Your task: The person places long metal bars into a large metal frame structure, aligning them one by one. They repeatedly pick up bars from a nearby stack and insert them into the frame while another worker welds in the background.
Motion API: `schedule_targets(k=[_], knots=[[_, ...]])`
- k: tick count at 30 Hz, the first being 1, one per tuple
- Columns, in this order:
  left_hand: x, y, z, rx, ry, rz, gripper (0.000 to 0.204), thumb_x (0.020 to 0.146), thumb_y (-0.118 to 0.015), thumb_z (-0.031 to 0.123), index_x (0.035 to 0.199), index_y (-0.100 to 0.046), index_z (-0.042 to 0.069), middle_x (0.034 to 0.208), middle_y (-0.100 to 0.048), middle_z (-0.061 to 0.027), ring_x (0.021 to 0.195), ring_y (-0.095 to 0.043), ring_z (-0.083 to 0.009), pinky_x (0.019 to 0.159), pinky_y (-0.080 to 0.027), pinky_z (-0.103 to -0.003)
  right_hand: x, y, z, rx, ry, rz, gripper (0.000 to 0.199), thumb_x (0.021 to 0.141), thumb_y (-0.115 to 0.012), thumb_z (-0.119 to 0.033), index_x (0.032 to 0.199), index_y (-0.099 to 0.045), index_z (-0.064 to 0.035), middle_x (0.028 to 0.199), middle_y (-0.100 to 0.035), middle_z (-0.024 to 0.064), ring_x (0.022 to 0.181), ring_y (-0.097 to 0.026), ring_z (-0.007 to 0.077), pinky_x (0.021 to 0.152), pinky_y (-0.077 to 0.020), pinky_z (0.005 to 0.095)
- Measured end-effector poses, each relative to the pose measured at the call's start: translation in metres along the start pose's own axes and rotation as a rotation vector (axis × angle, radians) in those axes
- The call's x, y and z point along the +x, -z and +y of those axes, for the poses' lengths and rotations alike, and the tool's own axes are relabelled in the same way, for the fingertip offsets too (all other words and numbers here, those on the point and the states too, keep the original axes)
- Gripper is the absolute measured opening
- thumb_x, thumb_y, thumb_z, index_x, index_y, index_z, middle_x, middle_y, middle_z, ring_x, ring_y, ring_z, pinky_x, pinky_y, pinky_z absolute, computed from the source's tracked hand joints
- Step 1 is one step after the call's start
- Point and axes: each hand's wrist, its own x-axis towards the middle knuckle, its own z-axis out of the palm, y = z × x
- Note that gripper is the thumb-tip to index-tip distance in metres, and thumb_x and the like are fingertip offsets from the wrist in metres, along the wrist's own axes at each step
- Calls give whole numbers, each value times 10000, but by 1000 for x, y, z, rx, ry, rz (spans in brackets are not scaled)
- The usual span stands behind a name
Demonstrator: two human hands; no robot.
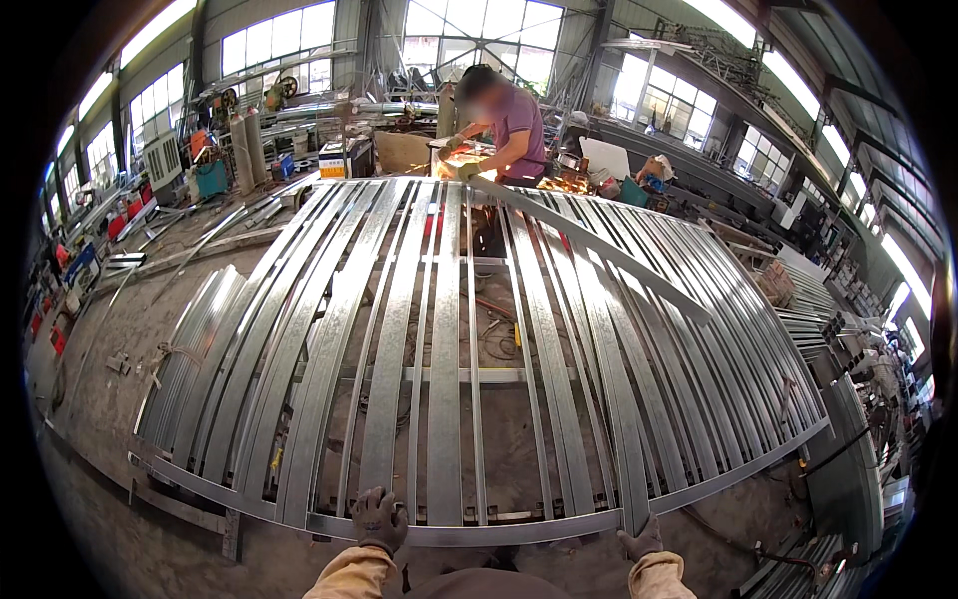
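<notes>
Dk gry gloves, tan slvs

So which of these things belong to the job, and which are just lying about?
Apparently part of the job:
near metal rail, with the left hand and right hand at it
long metal strips
angled bar, its far end by the co-worker

Apparently just lying about:
tall grey cylinders
teal box
white slatted panel

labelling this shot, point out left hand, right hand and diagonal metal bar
left hand [379,520]: head view, gloved back
right hand [642,540]: head view, gloved back
diagonal metal bar [601,252]: head view, its middle
</notes>
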Motion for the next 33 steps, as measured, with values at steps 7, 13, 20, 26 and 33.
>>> schedule_targets(k=[7,13,20,26,33], knots=[[0,-2,1,-5,2,7,450,768,-735,281,1185,-663,129,1322,-542,-135,1309,-474,-365,1102,-356,-558,-1,1,0,-44,-56,2,1173,712,-861,-444,1579,-235,38,1554,-391,305,1447,-407,434,1194,-362,442],[0,-1,1,-1,12,3,445,770,-732,278,1187,-672,135,1319,-545,-132,1308,-476,-359,1087,-363,-556,1,-4,4,-60,-39,16,1186,712,-864,-455,1583,-226,34,1555,-389,306,1452,-403,435,1197,-357,443],[0,0,1,5,5,9,445,774,-744,289,1186,-674,135,1322,-545,-128,1304,-481,-357,1081,-369,-555,4,-7,10,-62,-37,1,1211,721,-850,-492,1588,-202,52,1571,-373,316,1468,-380,442,1210,-333,446],[0,2,2,14,-2,16,442,771,-750,286,1177,-658,137,1308,-543,-125,1301,-478,-356,1086,-367,-557,7,-10,15,-34,-10,28,1157,706,-868,-433,1568,-253,35,1526,-430,298,1430,-433,430,1181,-375,446],[1,4,4,-15,8,5,451,762,-751,275,1179,-648,137,1305,-540,-126,1302,-470,-361,1105,-355,-560,10,-15,19,-74,2,72,1143,701,-871,-421,1560,-267,33,1514,-441,294,1422,-445,425,1174,-385,445]])
